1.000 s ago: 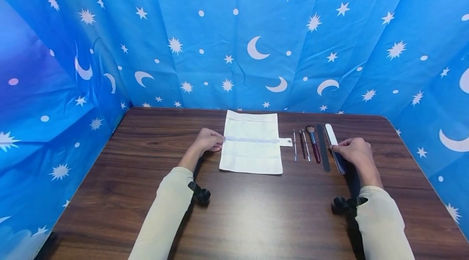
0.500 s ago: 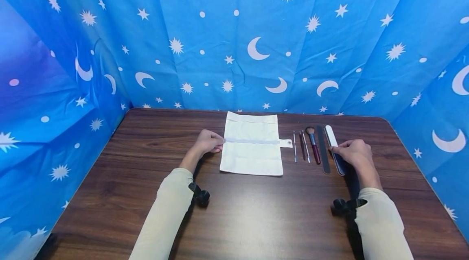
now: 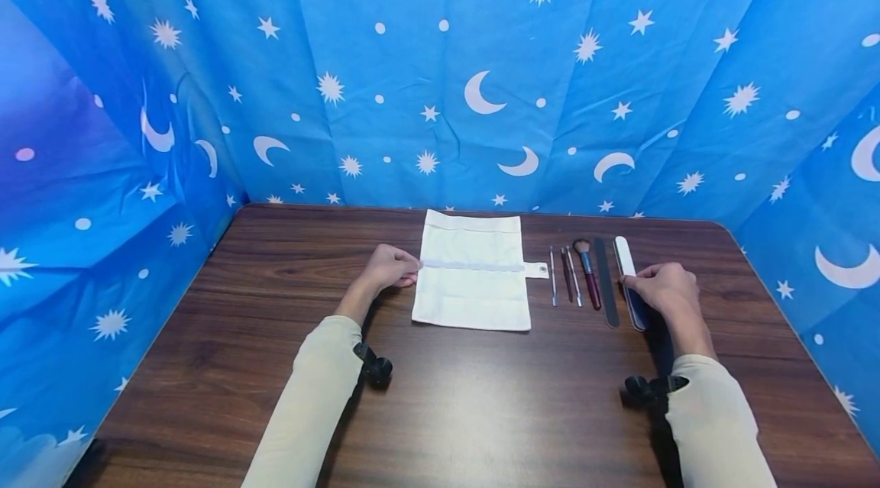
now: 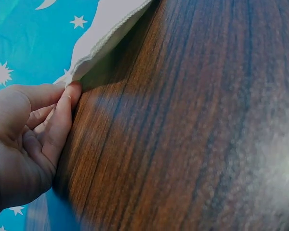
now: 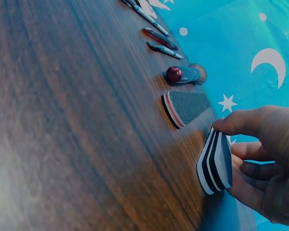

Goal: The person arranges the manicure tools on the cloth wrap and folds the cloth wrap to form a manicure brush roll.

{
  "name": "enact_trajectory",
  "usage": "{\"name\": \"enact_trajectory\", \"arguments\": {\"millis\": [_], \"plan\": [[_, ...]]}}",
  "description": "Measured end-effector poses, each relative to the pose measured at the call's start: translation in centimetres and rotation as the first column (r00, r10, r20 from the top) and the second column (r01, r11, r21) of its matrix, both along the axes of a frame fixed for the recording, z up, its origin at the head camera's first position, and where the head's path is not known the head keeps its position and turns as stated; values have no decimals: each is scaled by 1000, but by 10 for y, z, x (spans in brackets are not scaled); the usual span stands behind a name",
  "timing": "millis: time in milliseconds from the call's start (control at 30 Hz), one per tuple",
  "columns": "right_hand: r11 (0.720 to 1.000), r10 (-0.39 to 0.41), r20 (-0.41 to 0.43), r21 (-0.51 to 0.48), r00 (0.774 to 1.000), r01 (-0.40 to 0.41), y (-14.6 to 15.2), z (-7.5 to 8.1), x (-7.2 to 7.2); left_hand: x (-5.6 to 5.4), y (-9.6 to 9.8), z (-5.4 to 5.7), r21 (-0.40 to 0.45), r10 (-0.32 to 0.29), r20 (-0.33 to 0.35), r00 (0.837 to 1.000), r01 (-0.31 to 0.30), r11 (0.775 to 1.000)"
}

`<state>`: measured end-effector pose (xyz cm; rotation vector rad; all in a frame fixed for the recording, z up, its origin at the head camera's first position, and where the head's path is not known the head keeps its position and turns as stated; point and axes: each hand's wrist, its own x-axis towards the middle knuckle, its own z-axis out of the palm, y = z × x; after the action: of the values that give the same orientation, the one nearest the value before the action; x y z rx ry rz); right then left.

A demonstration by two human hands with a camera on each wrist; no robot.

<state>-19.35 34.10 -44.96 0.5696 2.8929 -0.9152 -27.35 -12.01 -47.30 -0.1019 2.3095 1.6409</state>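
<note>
An unfolded white cloth tool case [image 3: 473, 297] lies on the table, a snap tab [image 3: 536, 270] jutting from its right side. My left hand [image 3: 389, 266] pinches the case's left edge between thumb and forefinger; the left wrist view shows the fabric edge [image 4: 106, 43] raised there. Over at the right, my right hand [image 3: 665, 288] pinches a long nail buffer [image 3: 626, 255] by its sides. Its near end shows black and white layers [image 5: 213, 163] in the right wrist view. Just left of the buffer lies a dark grey nail file [image 3: 606, 282].
Between case and file, a makeup brush [image 3: 587, 274] and several slim tools lie in a row, among them a metal cuticle pusher [image 3: 553, 278]. The brown wooden table [image 3: 454, 404] meets a blue star-and-moon curtain [image 3: 385, 121] behind.
The buffer's far end has shifted slightly right, widening the gap to the grey file. My left hand stays at the edge of the case.
</note>
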Motion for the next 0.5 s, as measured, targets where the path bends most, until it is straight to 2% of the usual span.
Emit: {"name": "enact_trajectory", "arguments": {"millis": [200,500], "plan": [[1000,-12,-23,6,1000,12,4,0,2,0,0,0,12,-4,-12,1000,4,1000],[1000,-31,-102,-3,994,31,1,6,2,0,-1,-1,33,-2,-13,1000,3,999]]}}
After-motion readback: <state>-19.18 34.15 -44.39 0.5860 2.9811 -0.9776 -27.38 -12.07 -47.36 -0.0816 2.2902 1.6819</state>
